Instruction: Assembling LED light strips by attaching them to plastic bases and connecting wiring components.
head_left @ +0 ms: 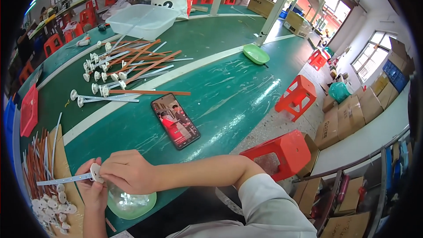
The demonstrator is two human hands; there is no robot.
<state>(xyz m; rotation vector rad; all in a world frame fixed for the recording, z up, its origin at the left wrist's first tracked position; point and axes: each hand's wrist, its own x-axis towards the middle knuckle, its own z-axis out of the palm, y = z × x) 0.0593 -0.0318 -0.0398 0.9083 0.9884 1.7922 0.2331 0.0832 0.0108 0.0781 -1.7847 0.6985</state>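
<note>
My left hand [94, 197] is closed around a white round end-piece [95, 172], fixed to a pale blue strip [66, 179] with small holes that sticks out to the left. My right hand [130, 172] reaches across from the right, its fingers pinched together against the disc's near side. Whatever those fingertips may hold is hidden. Below my hands sits a light green bowl [147, 207] with clear, shiny contents. Left of my hands, several brown and pale strips [37, 156] and white round end-pieces [55, 205] are heaped on cardboard [75, 202].
More strips with white ends [128, 64] lie across the green table [211, 88]. Beyond my hands rests a phone [176, 121] with its screen lit. A clear tub [143, 24], a second green bowl [256, 54] and a red tray [29, 112] stand around. Red stools [282, 154] flank the right edge.
</note>
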